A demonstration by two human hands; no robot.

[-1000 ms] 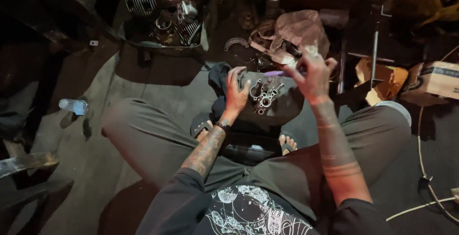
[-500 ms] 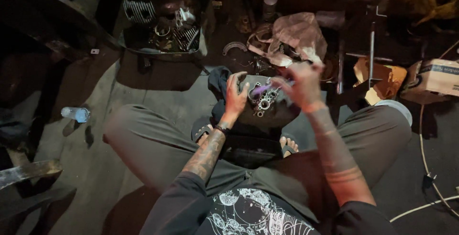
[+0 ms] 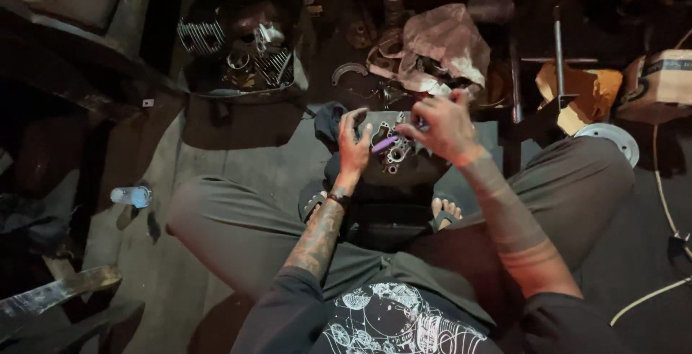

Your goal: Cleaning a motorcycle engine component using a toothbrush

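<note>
I sit on the floor with knees spread. A grey metal engine part (image 3: 395, 153) with round holes rests on a dark block between my legs. My left hand (image 3: 353, 145) presses on the part's left edge, fingers spread. My right hand (image 3: 441, 125) is over the part's right side, fingers closed on a small tool with a purple handle (image 3: 384, 143) whose tip points at the holes.
A tray with a finned engine cylinder and metal parts (image 3: 245, 51) lies at the back left. A crumpled plastic bag (image 3: 443, 40) sits behind the part. Cardboard boxes (image 3: 659, 83) and a round metal disc (image 3: 611, 139) lie right. A plastic bottle (image 3: 131, 196) lies left.
My right hand has come down from above the part to its right side, bringing the purple-handled tool onto the holes. The left hand stays on the part.
</note>
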